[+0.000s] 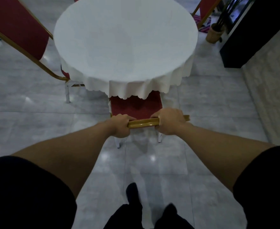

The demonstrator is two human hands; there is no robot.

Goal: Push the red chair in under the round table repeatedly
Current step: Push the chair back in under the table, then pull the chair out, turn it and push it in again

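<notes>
Head view looks down over two bare forearms reaching toward the centre of the frame, where the red chair [136,106] stands against the near edge of the round table [126,40]. Both hands are wrapped around the chair's gold top rail [143,123]: the left hand [120,125] holds the rail's left end, the right hand [169,121] holds it nearer the right end, with a short stub of rail showing past the knuckles. Fingers curl over the far side of the rail and the palms sit behind it, a hold that suits pressing the chair forward.

About half of the red seat shows; its far part is hidden under the scalloped hem of the white tablecloth [136,90], so the chair appears partly tucked in. Two pale chair legs [159,138] show below the hands on the glossy grey tiled floor [36,116]. Spacing the hands apart on the rail probably keeps the chair from twisting as it slides.

A second red chair [18,27] with a gold frame leans across the upper left of the frame, its seat also at the table's edge. Part of another red chair shows at the upper right, beside a potted plant [216,33] and a dark cabinet [258,30]. At the bottom centre are the person's dark trousers and a shoe [132,192], one foot set forward, probably for pushing.
</notes>
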